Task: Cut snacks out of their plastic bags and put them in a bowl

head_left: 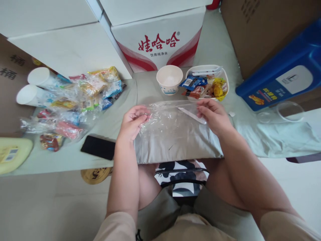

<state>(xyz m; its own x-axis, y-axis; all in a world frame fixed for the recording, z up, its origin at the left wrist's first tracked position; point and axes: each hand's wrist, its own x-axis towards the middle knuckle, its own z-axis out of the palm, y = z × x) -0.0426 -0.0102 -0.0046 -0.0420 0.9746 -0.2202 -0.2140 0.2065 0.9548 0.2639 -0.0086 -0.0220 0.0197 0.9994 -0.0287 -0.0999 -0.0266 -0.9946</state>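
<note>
Between my two hands stretches a clear plastic bag (165,129), held by its far edge above the cloth. My left hand (134,122) pinches its left end between thumb and fingers. At the other end my right hand (213,115) grips the plastic with closed fingers. A narrow white strip (192,115) lies slantwise by the right fingertips; whether it is inside the bag or part of it, I cannot tell. Just beyond the hands stand a white paper cup (170,80) and a white tub (227,83) filled with small wrapped snacks (198,83).
Wrapped snacks (85,90) and paper cups (37,77) crowd the left side. A black phone (98,147) lies by my left forearm. Cartons (160,43) form a wall behind. On the right are a blue bottle (281,73) and a clear plastic cup (291,112).
</note>
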